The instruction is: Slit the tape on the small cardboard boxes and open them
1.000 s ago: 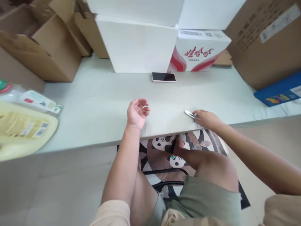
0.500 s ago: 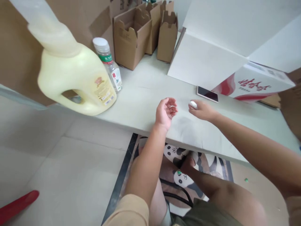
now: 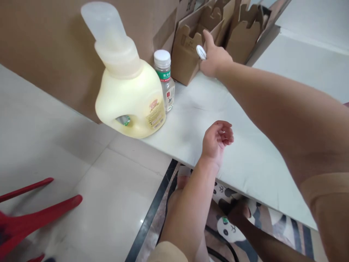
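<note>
My right hand (image 3: pixel 217 61) reaches to the far side of the table, in front of the open cardboard boxes. A small white oval thing (image 3: pixel 201 52) is gripped in it; its exact kind is unclear. The forefinger points out toward the nearest cardboard box (image 3: pixel 188 54), and I cannot tell whether it touches. Near the table's front edge, my left hand (image 3: pixel 216 140) hovers with nothing in it, its fingers loosely curled and the palm partly showing.
A large pale-yellow jug (image 3: pixel 128 98) stands at the table's (image 3: pixel 188 127) left end, with a clear white-capped bottle (image 3: pixel 167 91) beside it. Another open cardboard box (image 3: pixel 242 42) stands behind my right hand. Red legs (image 3: pixel 54 214) lie over the floor at lower left.
My right hand has moved forward and left from mid-table to the cardboard boxes, carrying the white thing. The view has turned left; the phone has left the picture. My left hand stays loosely curled.
</note>
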Motion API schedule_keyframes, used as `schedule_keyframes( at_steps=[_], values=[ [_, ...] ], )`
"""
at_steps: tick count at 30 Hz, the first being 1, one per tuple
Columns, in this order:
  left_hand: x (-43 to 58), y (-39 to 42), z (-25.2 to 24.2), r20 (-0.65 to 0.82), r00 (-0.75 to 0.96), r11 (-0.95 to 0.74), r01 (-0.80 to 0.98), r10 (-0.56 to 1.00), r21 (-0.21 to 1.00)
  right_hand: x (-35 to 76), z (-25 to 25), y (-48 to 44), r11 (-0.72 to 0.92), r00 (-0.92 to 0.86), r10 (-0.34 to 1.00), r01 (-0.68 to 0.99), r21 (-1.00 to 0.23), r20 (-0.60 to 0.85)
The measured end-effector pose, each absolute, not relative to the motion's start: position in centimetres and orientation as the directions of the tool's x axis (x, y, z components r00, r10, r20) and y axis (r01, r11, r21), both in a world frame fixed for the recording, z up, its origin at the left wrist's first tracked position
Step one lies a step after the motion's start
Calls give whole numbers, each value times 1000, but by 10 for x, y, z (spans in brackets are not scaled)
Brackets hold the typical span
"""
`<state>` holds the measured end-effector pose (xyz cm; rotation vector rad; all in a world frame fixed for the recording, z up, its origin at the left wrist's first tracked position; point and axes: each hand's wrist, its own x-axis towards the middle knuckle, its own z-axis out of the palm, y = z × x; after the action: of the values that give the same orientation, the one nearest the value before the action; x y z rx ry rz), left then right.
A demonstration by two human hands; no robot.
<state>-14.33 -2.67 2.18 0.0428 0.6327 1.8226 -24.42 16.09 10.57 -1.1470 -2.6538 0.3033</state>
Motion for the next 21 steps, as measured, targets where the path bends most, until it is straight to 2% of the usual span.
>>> schedule_keyframes(
  at_steps=[5, 7, 9, 11, 13, 15, 17, 19, 21],
  values=[
    [-137, -21, 22, -283, -327, -164, -863, 901, 477, -213, 107, 158, 646, -629, 763, 750, -145, 148],
    [-135, -20, 21, -305, -424, -207, -810, 853, 548, -183, 107, 147, 671, -659, 741, 734, -105, 131],
    [-136, -22, 19, -324, -639, -298, -670, 697, 680, -144, 109, 134, 705, -696, 708, 704, -80, 116],
    [-140, -26, 17, -252, -866, -374, -426, 432, 824, -94, 113, 120, 706, -694, 707, 705, -71, 136],
    [-145, -30, 14, -84, -973, -422, -171, 217, 890, -35, 115, 104, 677, -649, 729, 732, -83, 220],
    [-148, -34, 12, 69, -986, -439, -5, 153, 898, 30, 112, 85, 656, -566, 719, 744, -124, 404],
    [-145, -35, 12, 193, -946, -434, 65, 259, 899, 95, 100, 60, 652, -458, 700, 723, -228, 548],
    [-134, -33, 14, 331, -808, -463, 83, 487, 883, 152, 80, 30, 539, -261, 792, 724, -431, 552],
    [-116, -31, 18, 457, -538, -517, 44, 709, 855, 192, 56, -1, 355, -41, 900, 647, -675, 433]
  ],
)
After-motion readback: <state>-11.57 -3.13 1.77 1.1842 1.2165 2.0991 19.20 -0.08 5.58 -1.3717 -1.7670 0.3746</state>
